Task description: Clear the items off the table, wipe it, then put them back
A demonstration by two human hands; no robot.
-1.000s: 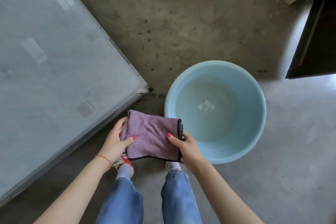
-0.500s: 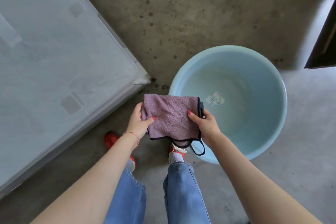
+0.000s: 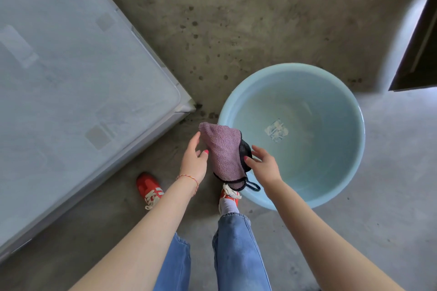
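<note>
A purple cloth (image 3: pixel 224 151) with dark trim and a hanging loop is bunched lengthwise between my hands, just left of a light blue basin (image 3: pixel 335 172) holding water. My left hand (image 3: pixel 194 160) touches the cloth's left side with thumb and fingers. On the cloth's right edge, my right hand (image 3: pixel 262 165) pinches it with the fingers spread. The glass-topped table (image 3: pixel 71 92) fills the left of the view; nothing stands on the part I see.
The floor is bare concrete (image 3: pixel 236 19) with dark spots. A dark furniture piece (image 3: pixel 421 49) stands at the right edge. My legs in jeans and red shoes (image 3: pixel 151 189) are below the cloth, between table corner and basin.
The cloth was held flat and spread between both hands; now it is folded into a narrower bunch. My view has shifted, and the basin sits closer to the hands.
</note>
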